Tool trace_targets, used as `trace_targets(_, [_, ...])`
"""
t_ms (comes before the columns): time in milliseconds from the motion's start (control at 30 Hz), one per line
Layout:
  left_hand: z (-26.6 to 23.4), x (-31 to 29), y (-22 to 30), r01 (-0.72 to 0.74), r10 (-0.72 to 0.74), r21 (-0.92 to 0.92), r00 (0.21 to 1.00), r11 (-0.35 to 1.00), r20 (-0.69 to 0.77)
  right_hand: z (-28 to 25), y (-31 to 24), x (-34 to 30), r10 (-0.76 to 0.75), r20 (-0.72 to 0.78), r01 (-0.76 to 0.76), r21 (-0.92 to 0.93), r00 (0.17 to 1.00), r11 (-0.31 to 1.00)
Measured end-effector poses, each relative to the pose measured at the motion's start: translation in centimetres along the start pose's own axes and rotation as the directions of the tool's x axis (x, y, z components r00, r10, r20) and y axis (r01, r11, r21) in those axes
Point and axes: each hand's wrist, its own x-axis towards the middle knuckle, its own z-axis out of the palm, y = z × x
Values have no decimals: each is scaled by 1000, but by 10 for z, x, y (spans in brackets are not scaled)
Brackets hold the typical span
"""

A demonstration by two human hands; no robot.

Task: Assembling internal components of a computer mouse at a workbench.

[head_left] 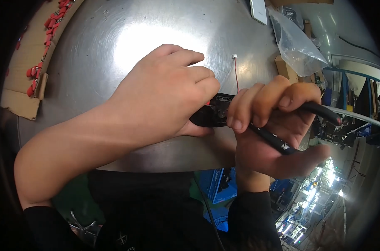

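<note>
My left hand (169, 83) is closed on a black plastic part (209, 116) above the metal table. Its fingers curl over the part's left end, and a bit of red shows beside the fingertips. In my right hand (273, 121) is a black-handled hand tool that looks like pliers (277, 142). The two handles are spread apart, with my fingers wrapped over the upper one and the thumb below. Fingers hide the tool's jaws, which lie close to the black part. A thin red wire (236, 73) with a white connector runs up from behind my right fingers.
A cardboard tray (20, 98) with several small red parts lies at the left of the metal table (89, 50). At the far right are a white phone-like device (258, 10), a clear plastic bag (296, 42) and a cardboard box (285, 69). Blue bins (223, 186) stand below the table's front edge.
</note>
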Motion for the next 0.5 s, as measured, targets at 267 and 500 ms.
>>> trace_targets(267, [1, -1, 1, 12, -12, 12, 1000, 1000, 3, 0, 4, -2, -1, 20, 2, -29, 1000, 1000])
trace_targets(500, [3, 1, -7, 38, -36, -132, 999, 991, 12, 5, 16, -2, -136, 129, 146, -71, 982, 987])
